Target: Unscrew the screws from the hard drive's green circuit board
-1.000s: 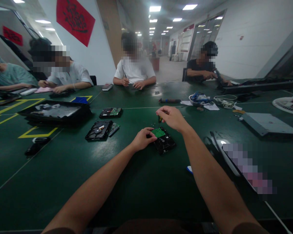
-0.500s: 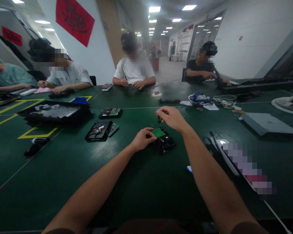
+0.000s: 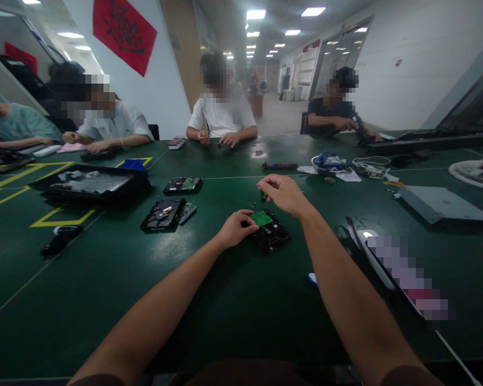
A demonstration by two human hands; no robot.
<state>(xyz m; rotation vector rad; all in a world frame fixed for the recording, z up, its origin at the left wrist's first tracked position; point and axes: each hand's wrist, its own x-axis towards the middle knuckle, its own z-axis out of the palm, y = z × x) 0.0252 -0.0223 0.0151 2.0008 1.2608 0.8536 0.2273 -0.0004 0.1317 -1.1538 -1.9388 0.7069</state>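
Head view: we see no shift; left hand [image 3: 234, 229] still grips the hard drive [image 3: 270, 234], right hand [image 3: 284, 194] still pinches the screwdriver [image 3: 263, 197] upright.

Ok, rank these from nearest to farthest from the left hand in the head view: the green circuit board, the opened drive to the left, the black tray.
1. green circuit board: touching the left hand, just to its right.
2. opened drive: further left on the green table.
3. black tray: far left, beyond that drive.
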